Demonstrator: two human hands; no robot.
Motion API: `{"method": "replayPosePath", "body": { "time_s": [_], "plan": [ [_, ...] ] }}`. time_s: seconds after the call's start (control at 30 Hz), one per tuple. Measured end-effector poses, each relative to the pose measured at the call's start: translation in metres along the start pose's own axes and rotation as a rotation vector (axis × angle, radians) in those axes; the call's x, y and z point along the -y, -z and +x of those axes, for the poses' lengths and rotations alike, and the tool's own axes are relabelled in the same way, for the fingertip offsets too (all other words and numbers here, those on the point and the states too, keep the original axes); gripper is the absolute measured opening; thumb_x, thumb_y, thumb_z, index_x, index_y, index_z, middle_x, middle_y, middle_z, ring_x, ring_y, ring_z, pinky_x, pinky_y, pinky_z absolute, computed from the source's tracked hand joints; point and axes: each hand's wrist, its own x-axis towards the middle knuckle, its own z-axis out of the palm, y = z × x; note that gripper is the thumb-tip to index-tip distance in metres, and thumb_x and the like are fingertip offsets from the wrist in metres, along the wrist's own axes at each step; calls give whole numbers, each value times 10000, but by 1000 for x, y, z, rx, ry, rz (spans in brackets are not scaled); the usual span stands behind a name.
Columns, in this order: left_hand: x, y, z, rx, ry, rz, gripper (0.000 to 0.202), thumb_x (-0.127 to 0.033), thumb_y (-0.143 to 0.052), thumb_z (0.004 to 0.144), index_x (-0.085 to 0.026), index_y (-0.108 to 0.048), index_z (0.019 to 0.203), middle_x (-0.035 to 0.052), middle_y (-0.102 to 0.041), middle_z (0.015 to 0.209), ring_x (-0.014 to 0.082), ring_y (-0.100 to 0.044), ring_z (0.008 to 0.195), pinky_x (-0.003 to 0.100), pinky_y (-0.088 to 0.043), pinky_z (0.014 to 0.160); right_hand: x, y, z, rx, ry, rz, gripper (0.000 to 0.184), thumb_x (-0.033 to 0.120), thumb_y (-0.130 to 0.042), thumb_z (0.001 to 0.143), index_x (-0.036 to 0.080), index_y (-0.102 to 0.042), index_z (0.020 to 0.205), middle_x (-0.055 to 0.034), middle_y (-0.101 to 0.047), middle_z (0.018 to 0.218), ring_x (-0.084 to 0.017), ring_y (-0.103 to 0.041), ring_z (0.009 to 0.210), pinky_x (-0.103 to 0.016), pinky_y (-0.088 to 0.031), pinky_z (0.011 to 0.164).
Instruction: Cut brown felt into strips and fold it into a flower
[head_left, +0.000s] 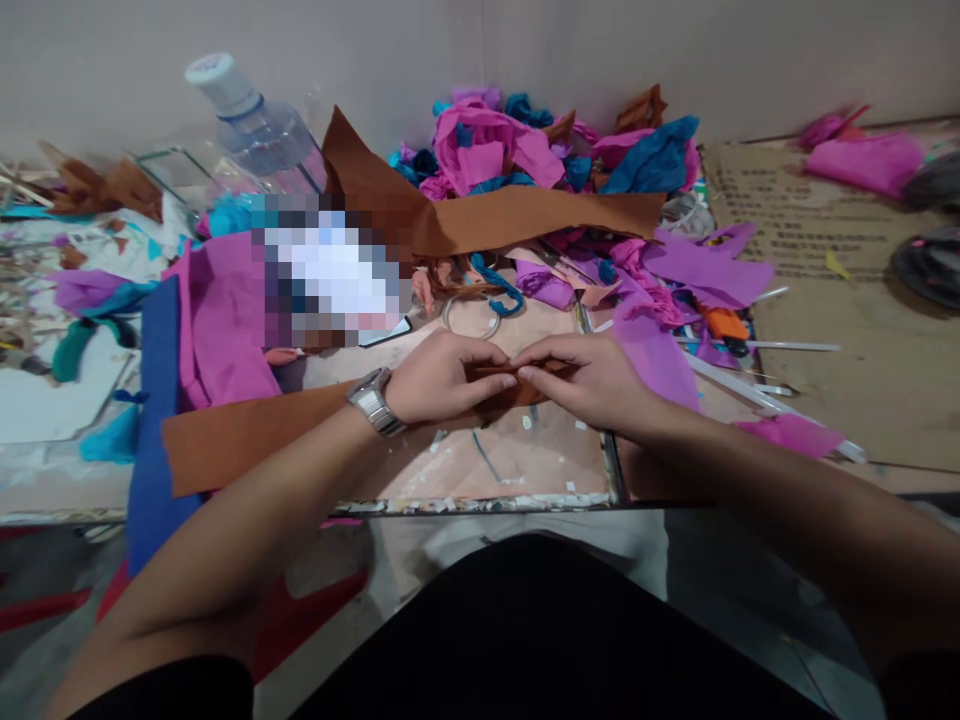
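Both of my hands meet above the near middle of the table, closed on a brown crepe paper strip (262, 432). My left hand (442, 378), with a metal watch (376, 400) on its wrist, pinches the strip between thumb and fingers. Right beside it, my right hand (592, 378) pinches the same paper, the two thumb tips almost touching. From my left hand the strip runs out flat to the left, over blue and pink paper. The part between my hands looks folded or gathered, and my fingers partly hide it.
Crumpled pink and blue crepe paper (495, 150) is heaped at the back. Another brown strip (540, 220) lies across it. A plastic bottle (259, 130) stands at the back left, near a blurred-out phone. Clear tape (471, 318), white sticks (765, 395) and cardboard (810, 280) lie around.
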Motion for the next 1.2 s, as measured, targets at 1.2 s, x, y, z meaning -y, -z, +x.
{"method": "replayPosePath", "body": {
  "time_s": [1.2],
  "plan": [
    [-7, 8, 0, -88, -170, 204, 273, -292, -690, 859, -200, -614, 1104, 40, -708, 1007, 185, -661, 874, 298, -492, 810, 4, 3, 2, -113, -25, -6, 157, 166, -682, 881, 226, -790, 979, -30, -802, 975, -198, -747, 873, -318, -588, 797]
  ]
}}
